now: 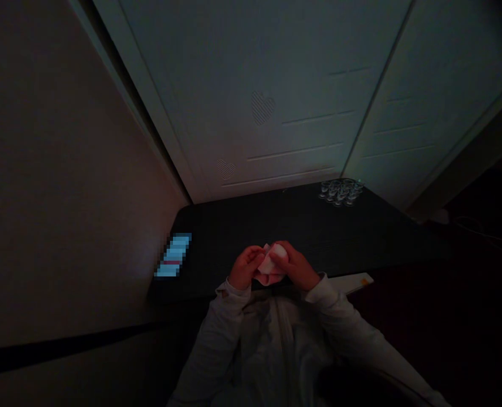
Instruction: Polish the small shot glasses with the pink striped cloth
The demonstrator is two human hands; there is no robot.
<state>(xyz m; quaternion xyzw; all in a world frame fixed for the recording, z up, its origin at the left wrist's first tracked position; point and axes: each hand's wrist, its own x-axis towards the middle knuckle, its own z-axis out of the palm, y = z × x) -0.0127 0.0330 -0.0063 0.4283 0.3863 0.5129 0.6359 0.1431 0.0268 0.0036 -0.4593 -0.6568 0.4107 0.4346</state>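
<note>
Close to my body, above the front edge of the dark table [234, 226], both hands are closed around a crumpled pink-and-white cloth [272, 264]. My left hand [246, 267] grips its left side with bent fingers. On the right side my right hand [297, 267] wraps it, the thumb lying across the top. Whether anything sits inside the folds cannot be made out. Several small stemmed glasses [341, 192] stand close together at the table's back right corner, apart from my hands.
A lit screen, blurred into blocks [173, 255], lies at the table's left end. White panels with heart patterns [263, 107] rise behind the table, and a wall [64, 186] borders the left. A white flat object [348, 282] sticks out near my right forearm. The room is dim.
</note>
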